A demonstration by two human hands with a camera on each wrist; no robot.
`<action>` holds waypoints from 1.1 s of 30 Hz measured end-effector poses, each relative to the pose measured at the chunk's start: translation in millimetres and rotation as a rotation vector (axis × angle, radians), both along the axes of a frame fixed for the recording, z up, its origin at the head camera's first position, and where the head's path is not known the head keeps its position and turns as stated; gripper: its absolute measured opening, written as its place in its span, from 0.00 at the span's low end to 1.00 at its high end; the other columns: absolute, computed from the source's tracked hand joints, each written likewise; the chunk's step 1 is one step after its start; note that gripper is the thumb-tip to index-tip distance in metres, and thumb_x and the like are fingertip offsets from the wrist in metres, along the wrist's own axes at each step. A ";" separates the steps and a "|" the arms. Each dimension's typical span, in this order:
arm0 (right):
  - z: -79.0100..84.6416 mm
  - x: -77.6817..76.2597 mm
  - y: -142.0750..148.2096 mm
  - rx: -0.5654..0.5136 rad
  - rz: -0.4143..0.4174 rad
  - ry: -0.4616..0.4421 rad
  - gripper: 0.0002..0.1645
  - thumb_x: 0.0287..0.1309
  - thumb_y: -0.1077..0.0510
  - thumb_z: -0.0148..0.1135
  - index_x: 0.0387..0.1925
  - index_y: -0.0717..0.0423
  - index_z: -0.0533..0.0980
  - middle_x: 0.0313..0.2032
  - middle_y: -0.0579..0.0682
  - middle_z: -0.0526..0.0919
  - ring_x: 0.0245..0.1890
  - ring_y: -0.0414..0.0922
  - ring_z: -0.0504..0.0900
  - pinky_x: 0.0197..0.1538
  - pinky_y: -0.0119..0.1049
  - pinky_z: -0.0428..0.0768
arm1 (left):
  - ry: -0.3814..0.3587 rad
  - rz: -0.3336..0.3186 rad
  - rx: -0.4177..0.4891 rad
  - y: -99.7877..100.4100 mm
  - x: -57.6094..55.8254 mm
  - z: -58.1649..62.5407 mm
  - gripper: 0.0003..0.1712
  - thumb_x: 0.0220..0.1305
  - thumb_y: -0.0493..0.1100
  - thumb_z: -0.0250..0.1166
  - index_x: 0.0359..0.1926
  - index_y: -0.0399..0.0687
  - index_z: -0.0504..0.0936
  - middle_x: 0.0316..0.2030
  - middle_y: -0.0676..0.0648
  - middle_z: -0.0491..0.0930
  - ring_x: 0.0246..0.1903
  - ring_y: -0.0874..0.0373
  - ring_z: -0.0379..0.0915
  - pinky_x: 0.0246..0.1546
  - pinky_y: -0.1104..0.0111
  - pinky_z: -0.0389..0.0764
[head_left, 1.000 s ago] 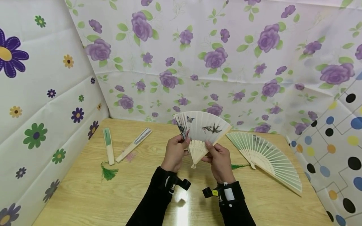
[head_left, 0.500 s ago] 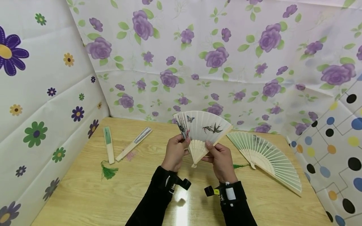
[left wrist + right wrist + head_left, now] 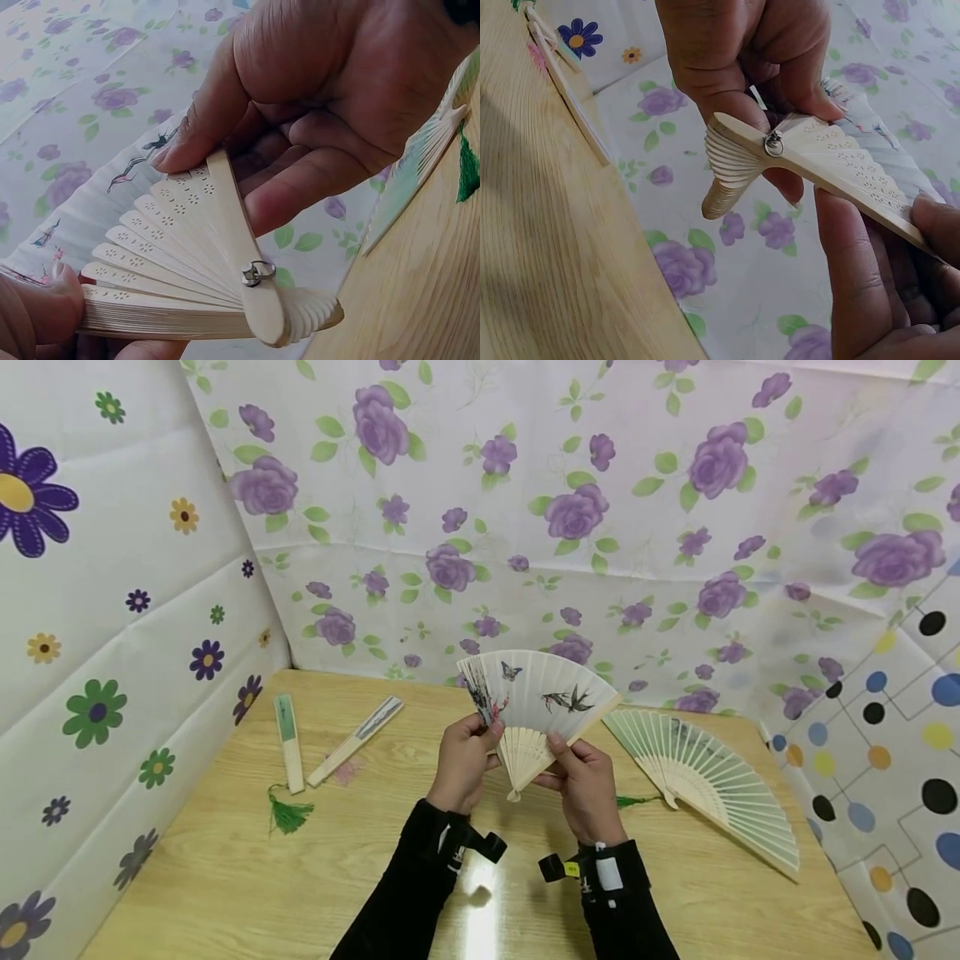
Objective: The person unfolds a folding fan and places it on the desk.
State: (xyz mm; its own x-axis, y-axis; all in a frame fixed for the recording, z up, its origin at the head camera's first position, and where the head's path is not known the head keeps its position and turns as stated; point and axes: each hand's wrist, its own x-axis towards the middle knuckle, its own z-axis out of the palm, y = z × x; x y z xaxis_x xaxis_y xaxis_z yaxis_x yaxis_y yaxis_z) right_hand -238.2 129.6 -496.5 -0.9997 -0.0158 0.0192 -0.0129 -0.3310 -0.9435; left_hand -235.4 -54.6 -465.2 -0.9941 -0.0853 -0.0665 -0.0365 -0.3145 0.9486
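Note:
Between both hands, a white folding fan [image 3: 536, 693] printed with a butterfly, a bird and blossoms is held up, partly spread. My left hand [image 3: 461, 762] pinches its left side, where the ribs are still stacked together in the left wrist view. On the other side my right hand [image 3: 588, 785] grips the outer rib, thumb on the front face. Pierced pale ribs [image 3: 169, 232] fan out from a metal pivot with a small ring [image 3: 773, 144]. The fan's pivot end points down toward me.
A spread green fan [image 3: 712, 785] with a green tassel lies at the table's right. Two folded fans lie at the left, one green [image 3: 288, 743] with a green tassel [image 3: 288, 814], one grey-printed [image 3: 356, 741]. Patterned cloth walls [image 3: 480, 527] surround the wooden table [image 3: 247, 893].
The white fan has risen and tilted slightly, its pivot end a little higher. Both hands keep their hold, almost in place. The other fans stay where they were.

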 end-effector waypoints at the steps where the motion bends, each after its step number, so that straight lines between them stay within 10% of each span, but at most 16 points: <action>1: -0.1 -0.1 0.6 0.004 0.004 -0.003 0.14 0.87 0.56 0.64 0.55 0.61 0.90 0.43 0.50 0.96 0.40 0.46 0.99 0.41 0.40 0.98 | 0.000 0.002 -0.001 0.2 0.1 -0.3 0.13 0.88 0.33 0.61 0.57 0.24 0.85 0.37 0.49 0.75 0.38 0.60 0.83 0.34 0.72 0.87; 33: 3.3 2.0 6.9 0.003 -0.016 0.025 0.15 0.86 0.58 0.65 0.58 0.66 0.89 0.41 0.48 0.96 0.39 0.43 0.98 0.45 0.39 0.98 | 0.007 0.053 -0.035 -8.4 -1.0 -0.7 0.13 0.87 0.35 0.63 0.57 0.27 0.89 0.41 0.47 0.82 0.42 0.58 0.86 0.43 0.69 0.95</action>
State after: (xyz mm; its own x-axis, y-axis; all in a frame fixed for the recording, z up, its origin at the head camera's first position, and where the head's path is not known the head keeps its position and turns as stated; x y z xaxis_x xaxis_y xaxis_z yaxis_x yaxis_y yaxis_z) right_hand -236.2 136.5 -493.2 -0.9990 -0.0002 0.0438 -0.0413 -0.3277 -0.9439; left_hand -236.4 -63.1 -465.9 -0.9885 -0.1404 -0.0557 -0.0140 -0.2822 0.9593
